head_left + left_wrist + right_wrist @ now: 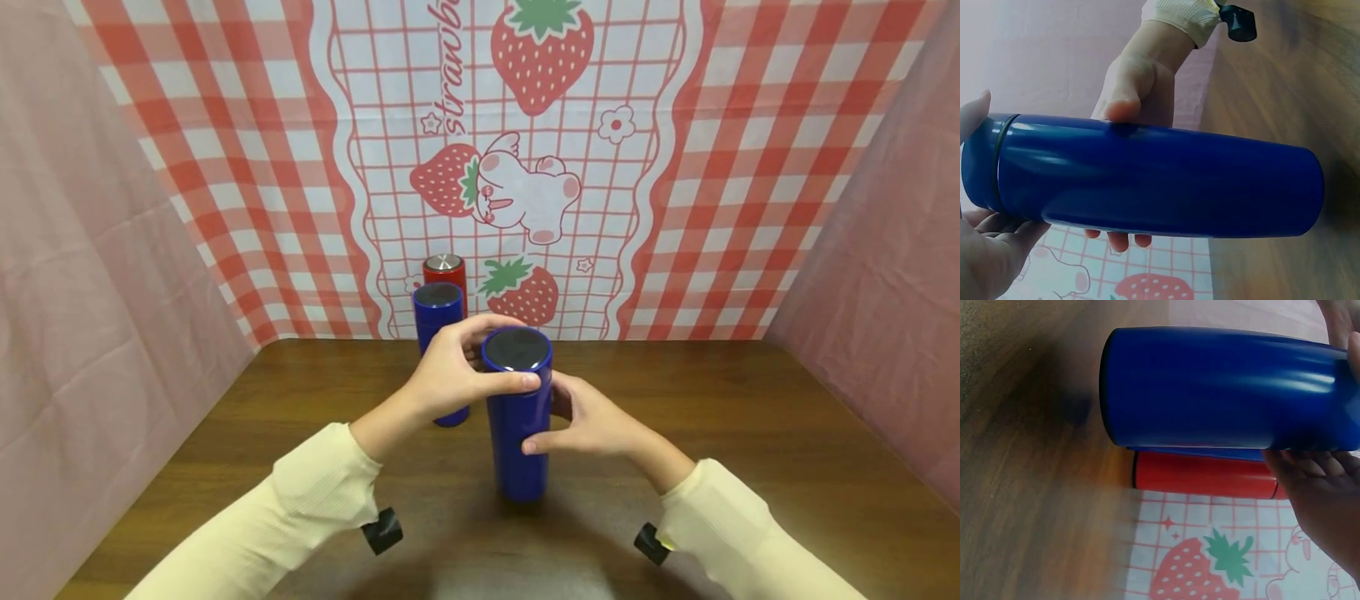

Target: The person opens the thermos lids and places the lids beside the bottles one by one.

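Sleeves, pale, two: left sleeve (300, 492) and right sleeve (742, 517), slanting inward behind the hands, cuffs gathered at the wrists. Black wrist pieces, two: left piece (382, 531), right piece (652, 543), one beneath each cuff.

Front flask (517, 442), blue, dark-topped, one: upright between the palms; whether its base meets the tabletop (337, 417) cannot be told. Right hand (588, 417): curved round the body below the left hand, thumb on the near face, fingers passing behind; presumably the steadying hold. Left hand (461, 367): curved round the top at the lid seam, thumb across the near side, wrist bent inward. Grips at two heights probably keep so tall a piece from tipping.

Rear flask (438, 312), blue, one: standing just beyond the left hand, partly hidden by it. Red flask (445, 265), metal-topped, one: behind the rear flask; contact unclear. Their place past the left hand seems to leave both arms room.

Cloth (637, 208), strawberry-printed, one: hanging farthest beyond both hands.
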`<state>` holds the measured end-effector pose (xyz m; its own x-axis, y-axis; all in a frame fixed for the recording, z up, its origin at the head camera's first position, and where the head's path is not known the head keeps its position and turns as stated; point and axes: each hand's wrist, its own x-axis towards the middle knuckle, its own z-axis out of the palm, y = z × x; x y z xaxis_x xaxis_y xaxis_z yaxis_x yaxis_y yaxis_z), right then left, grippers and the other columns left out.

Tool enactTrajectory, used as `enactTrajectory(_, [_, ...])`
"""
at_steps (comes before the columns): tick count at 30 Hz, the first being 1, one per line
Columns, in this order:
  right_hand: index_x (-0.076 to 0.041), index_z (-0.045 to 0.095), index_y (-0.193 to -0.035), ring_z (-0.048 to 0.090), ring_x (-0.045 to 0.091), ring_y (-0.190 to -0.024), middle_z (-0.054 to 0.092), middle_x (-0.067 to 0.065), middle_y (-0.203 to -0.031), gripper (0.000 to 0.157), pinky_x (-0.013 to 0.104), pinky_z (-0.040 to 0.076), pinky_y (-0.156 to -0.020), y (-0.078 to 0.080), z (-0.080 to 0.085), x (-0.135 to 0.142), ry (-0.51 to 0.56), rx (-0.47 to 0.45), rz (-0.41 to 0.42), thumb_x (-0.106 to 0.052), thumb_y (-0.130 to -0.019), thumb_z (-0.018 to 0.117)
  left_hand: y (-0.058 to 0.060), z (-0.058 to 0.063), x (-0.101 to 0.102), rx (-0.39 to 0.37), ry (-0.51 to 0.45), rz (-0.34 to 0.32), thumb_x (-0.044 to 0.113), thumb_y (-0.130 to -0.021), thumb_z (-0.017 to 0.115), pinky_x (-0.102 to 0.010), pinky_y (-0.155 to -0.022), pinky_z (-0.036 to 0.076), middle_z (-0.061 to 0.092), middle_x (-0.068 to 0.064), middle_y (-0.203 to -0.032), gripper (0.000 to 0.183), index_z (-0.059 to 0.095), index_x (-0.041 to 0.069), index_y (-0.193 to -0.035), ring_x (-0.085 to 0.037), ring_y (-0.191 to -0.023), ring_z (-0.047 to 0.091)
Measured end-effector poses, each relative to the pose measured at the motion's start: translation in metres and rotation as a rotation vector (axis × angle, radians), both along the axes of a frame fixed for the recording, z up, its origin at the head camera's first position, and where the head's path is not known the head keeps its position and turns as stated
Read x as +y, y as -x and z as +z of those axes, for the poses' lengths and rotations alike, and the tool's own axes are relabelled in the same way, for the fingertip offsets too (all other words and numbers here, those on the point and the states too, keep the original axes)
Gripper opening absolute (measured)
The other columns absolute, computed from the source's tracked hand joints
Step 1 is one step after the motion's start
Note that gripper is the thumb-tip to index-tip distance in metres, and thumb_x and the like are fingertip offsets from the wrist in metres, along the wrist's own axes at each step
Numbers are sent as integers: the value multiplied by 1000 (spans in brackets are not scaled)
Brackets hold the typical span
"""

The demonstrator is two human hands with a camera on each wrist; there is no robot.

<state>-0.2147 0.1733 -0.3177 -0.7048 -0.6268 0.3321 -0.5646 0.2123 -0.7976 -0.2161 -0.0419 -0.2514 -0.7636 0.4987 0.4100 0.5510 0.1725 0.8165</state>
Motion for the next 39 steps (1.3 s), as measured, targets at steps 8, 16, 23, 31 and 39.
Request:
enactTrajectory(8, [4, 47, -132, 64, 3, -105, 64, 23, -121, 66, 27, 54, -91, 4, -4, -1, 21, -45, -14, -11, -76, 80, 14, -6, -1, 13, 9, -85, 25, -73, 83, -27, -80, 56, 70, -18, -111, 55, 61, 10, -121, -34, -102, 67])
enactTrajectory(16, [4, 48, -132, 63, 1, -105, 65, 22, -121, 66, 26, 54, -91, 10, -7, 0, 12, -30, -45, -11, -76, 80, 26, -9, -1, 47, 47, -91, 20, -73, 82, -27, -79, 57, 71, -15, -110, 54, 62, 10, -121, -30, -101, 68])
enactTrajectory(23, [5, 46, -133, 63, 1, -106, 62, 25, -124, 68, 24, 53, -92, 17, -10, -2, 42, -75, -45, -11, -77, 80, 36, -10, 0, 29, 66, -90, 15, -73, 81, -25, -82, 56, 71, -15, -111, 52, 61, 9, -121, -29, -103, 68])
enactTrajectory(31, [6, 46, -134, 62, -1, -106, 61, 26, -126, 69, 21, 52, -92, 26, -15, -1, 28, -118, -55, -11, -76, 80, 44, -13, -2, 19, 98, -100, 20, -75, 81, -27, -85, 56, 70, -16, -114, 54, 60, 10, -123, -30, -107, 66])
enactTrajectory(39, [9, 44, -134, 63, 3, -105, 61, 29, -124, 70, 29, 54, -92, 34, -11, 3, 33, -123, -78, -11, -77, 79, 56, -9, 3, 23, 144, -88, 26, -76, 80, -28, -88, 55, 71, -7, -114, 56, 60, 12, -126, -15, -105, 67])
